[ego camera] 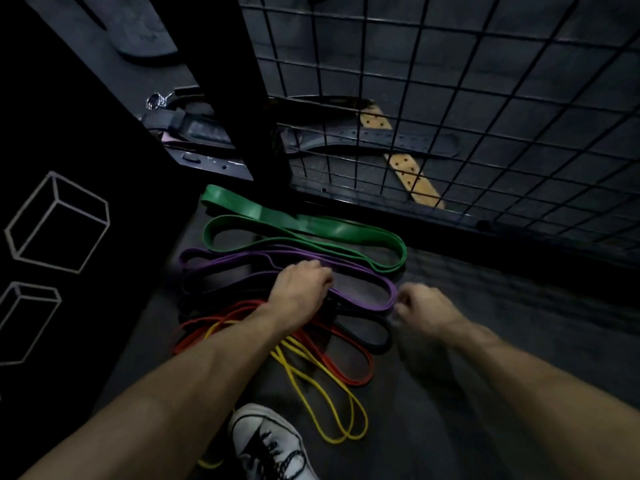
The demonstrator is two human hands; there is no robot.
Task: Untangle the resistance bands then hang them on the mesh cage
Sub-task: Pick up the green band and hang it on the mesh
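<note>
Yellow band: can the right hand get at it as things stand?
Probably yes. The yellow band lies uncovered on the floor just below and left of the right hand, which holds nothing I can make out. Only the red band crosses it, and the left hand is up on the purple band.

One head-worn view looks steeply down and forward over both forearms at the dark floor [485, 393] (close, at a crouch's reach), facing the mesh cage [450, 98] from twelve to two o'clock; no second view shares it.
</note>
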